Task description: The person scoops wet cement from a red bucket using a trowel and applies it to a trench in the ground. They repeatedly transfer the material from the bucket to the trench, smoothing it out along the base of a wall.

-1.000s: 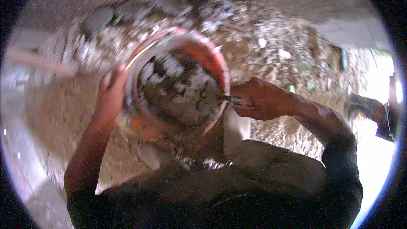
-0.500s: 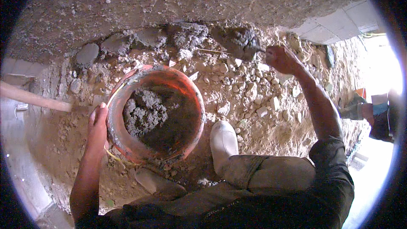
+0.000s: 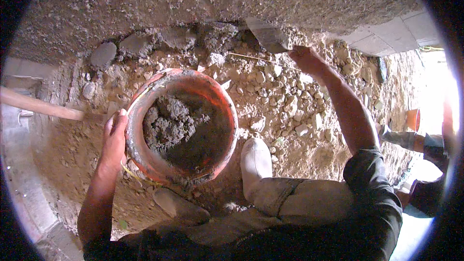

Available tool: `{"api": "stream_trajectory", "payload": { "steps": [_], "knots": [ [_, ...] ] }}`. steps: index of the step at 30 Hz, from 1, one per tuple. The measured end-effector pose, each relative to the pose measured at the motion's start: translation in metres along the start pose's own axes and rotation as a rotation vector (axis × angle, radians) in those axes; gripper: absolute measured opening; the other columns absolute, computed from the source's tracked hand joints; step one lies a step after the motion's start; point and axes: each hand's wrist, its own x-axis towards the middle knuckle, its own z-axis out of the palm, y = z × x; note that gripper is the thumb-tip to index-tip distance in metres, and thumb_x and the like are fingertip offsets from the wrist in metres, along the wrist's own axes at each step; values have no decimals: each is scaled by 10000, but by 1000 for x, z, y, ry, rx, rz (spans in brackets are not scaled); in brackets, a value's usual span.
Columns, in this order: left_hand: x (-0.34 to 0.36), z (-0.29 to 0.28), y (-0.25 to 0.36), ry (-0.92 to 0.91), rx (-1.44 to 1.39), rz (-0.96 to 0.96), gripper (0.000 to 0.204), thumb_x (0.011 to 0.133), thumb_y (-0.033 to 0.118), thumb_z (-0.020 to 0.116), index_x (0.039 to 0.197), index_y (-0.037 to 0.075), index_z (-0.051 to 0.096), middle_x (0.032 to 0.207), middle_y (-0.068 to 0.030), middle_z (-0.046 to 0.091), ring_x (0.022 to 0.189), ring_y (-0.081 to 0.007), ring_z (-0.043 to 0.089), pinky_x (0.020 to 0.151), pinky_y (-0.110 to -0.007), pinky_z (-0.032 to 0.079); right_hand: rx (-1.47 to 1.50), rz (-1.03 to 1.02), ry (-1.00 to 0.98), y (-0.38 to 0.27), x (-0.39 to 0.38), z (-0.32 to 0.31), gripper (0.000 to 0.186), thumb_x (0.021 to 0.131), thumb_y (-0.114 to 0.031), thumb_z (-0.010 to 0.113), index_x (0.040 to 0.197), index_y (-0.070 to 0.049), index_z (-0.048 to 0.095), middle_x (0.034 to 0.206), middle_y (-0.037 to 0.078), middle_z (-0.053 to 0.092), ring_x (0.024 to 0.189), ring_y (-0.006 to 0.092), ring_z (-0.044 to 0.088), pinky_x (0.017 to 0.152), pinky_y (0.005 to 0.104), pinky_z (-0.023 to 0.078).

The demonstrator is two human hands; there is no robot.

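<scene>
A round orange bucket [image 3: 233, 116], smeared with cement, stands in front of me, left of the middle. Wet grey mortar [image 3: 171, 123] lies inside it, heaped toward the left. My left hand [image 3: 115, 135] is closed on the bucket's left rim, thumb at the top edge. Out ahead to the right, my right hand [image 3: 308, 61] grips a trowel, its handle hidden in the fist. The trowel's flat grey blade [image 3: 268, 36] is tilted against the foot of the rough wall, beside a row of mortar patches [image 3: 176, 37].
Loose stones [image 3: 290, 101] cover the ground below the trowel. A thin stick [image 3: 256, 59] lies among them. A wooden handle [image 3: 43, 106] juts in from the left. My white boot [image 3: 256, 159] is right of the bucket. Another person's arm [image 3: 403, 137] shows at right, near a small orange container [image 3: 413, 119].
My right hand has moved a little left with the trowel. The blade, which bore a lump of mortar, now shows a smooth face at the wall. The other person at right has shifted.
</scene>
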Motion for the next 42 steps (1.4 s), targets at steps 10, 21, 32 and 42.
{"api": "stream_trajectory", "payload": {
  "steps": [10, 21, 32, 42],
  "knots": [
    [-3, 19, 0, -9, 294, 132, 545, 909, 461, 510, 1207, 5, 505, 1143, -103, 541, 1025, -178, 490, 879, -299, 396, -105, -75, -100, 34, -43, -3, 284, 936, -154, 409, 1174, -41, 515, 1018, 158, 491, 928, 256, 470, 900, 387, 386],
    [-23, 30, 24, -185, 413, 416, 375, 946, 389, 446, 872, 27, 505, 715, -53, 507, 661, -147, 456, 613, -329, 396, -220, -321, -396, -185, -94, -70, 276, 892, -289, 500, 994, -45, 578, 938, 115, 653, 821, 242, 631, 707, 319, 520],
    [-35, 32, 40, -214, 484, 223, 594, 914, 414, 501, 1294, -38, 431, 1272, -182, 506, 1171, -271, 480, 994, -335, 350, -609, -682, -311, -320, -97, -3, 241, 763, -101, 590, 969, 5, 525, 805, 117, 601, 725, 225, 650, 572, 338, 534],
    [-31, 40, 29, -152, 419, 437, 349, 947, 316, 446, 858, -9, 536, 694, -79, 530, 671, -133, 473, 636, -324, 410, -681, -500, -106, -255, -83, -41, 166, 854, -104, 504, 995, -59, 578, 807, 141, 646, 685, 266, 662, 552, 376, 547]
  ]
}}
